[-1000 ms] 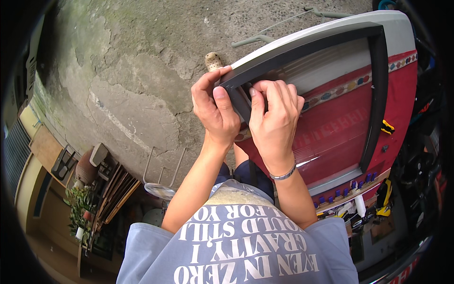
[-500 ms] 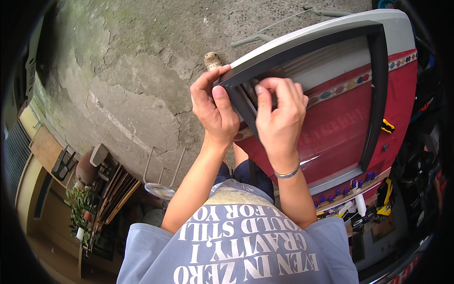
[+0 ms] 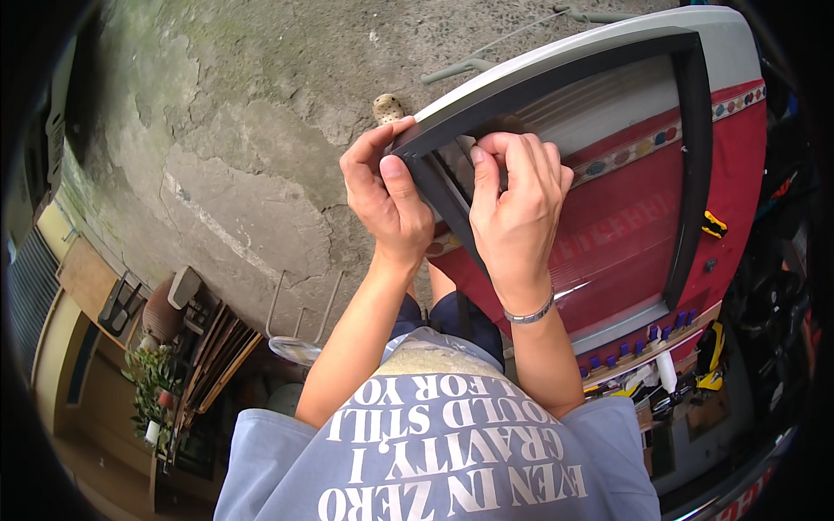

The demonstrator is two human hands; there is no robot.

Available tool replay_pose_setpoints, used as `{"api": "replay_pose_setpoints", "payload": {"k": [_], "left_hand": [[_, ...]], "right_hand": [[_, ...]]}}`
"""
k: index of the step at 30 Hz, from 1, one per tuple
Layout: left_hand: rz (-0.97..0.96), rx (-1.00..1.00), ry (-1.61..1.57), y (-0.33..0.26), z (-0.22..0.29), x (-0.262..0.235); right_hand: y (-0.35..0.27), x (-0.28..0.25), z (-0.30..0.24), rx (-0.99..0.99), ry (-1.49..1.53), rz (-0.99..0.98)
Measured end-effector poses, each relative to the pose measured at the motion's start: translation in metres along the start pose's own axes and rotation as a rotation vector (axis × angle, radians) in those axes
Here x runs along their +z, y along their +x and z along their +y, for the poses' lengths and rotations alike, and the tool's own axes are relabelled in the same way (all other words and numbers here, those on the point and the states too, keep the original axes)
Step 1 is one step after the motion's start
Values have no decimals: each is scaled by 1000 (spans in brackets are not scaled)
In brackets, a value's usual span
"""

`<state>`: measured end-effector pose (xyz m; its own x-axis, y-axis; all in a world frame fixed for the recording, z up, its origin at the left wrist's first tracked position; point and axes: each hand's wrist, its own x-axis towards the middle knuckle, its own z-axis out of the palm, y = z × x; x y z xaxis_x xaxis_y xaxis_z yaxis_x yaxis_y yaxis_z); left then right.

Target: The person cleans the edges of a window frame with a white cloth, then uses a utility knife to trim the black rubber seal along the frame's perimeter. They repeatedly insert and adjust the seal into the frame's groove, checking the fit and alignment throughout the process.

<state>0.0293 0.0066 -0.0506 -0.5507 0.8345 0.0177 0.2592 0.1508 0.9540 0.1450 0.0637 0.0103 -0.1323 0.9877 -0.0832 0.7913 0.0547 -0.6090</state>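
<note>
Frame (image 3: 693, 130), dark and four-sided, lies on the right over a red and white cloth (image 3: 738, 174), its left corner toward the person. A clear pane (image 3: 617, 217) fills the middle; the cloth's patterned band shows through it.

Left hand (image 3: 391, 204) clasps the frame at that left corner: thumb folded over the top face, fingers on the far outer side, palm low and near. Grip closed around the bar. Probably a brace, so that the corner does not shift while the other hand works beside it.

Right hand (image 3: 521, 204) is just inside the same corner, above the pane's left end. Thumb and bent forefinger come close together at the tips; the other fingers curl in. Whether something thin is caught between them cannot be told. The fine fingertip posture suggests that the narrow inner edge leaves little room for a whole hand.

Yellow-and-black cutter (image 3: 714, 224) lies on the cloth, right of the frame, apart from both hands. Set there, it seems, to be clear of the pane yet within reach. Blue pegs (image 3: 653, 332) stand in a row at the near right, apparently lined up for easy picking.
</note>
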Motion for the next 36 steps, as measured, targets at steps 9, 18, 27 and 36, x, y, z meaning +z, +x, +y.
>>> {"api": "replay_pose_setpoints", "payload": {"k": [9, 18, 27, 36], "left_hand": [[7, 9, -2, 1, 1, 1], [16, 12, 13, 1, 2, 1], [103, -4, -127, 0, 1, 8], [12, 6, -17, 1, 4, 2]], "right_hand": [[0, 2, -4, -8, 6, -24], [2, 1, -2, 11, 5, -29], [0, 3, -4, 17, 2, -44], [-1, 4, -7, -6, -14, -38]]}}
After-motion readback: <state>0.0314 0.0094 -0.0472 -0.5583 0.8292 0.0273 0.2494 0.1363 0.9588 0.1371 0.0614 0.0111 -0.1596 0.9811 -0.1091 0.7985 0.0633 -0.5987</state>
